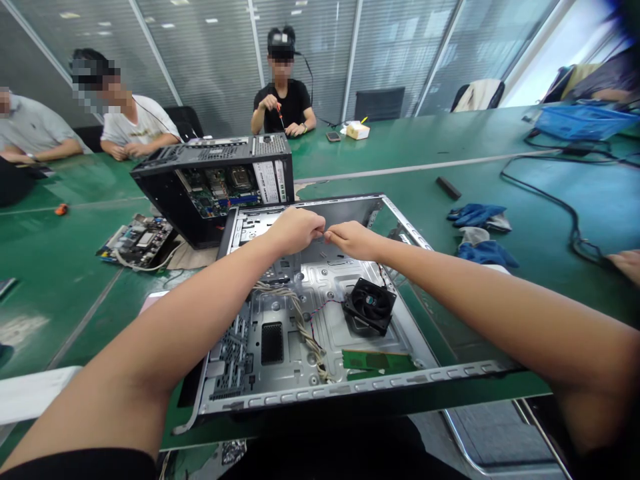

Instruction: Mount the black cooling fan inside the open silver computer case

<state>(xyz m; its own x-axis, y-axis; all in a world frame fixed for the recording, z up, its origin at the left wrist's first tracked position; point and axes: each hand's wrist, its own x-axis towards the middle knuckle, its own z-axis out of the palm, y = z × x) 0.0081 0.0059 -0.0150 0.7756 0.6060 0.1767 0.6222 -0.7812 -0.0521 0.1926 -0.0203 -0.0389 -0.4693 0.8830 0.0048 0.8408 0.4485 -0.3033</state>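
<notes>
An opened metal computer case [300,347] lies flat on the table in front of me. Above its far half, my left hand [299,230] and my right hand [353,240] meet almost fingertip to fingertip. Both have their fingers closed in a pinch; whatever they hold is too small or hidden to make out. Inside the case sit a black cooling fan [370,301] with a thin twisted wire, a bundle of beige cables [306,328], and green memory modules [377,361] near the front edge.
A black computer tower [170,200] stands upright behind the case, beside a loose motherboard [143,241]. Blue work gloves [477,217], a black block [449,187], cables [565,207] and a blue basket [583,122] lie rightward. Across the table, a person [283,100] holds a screwdriver; others sit leftward.
</notes>
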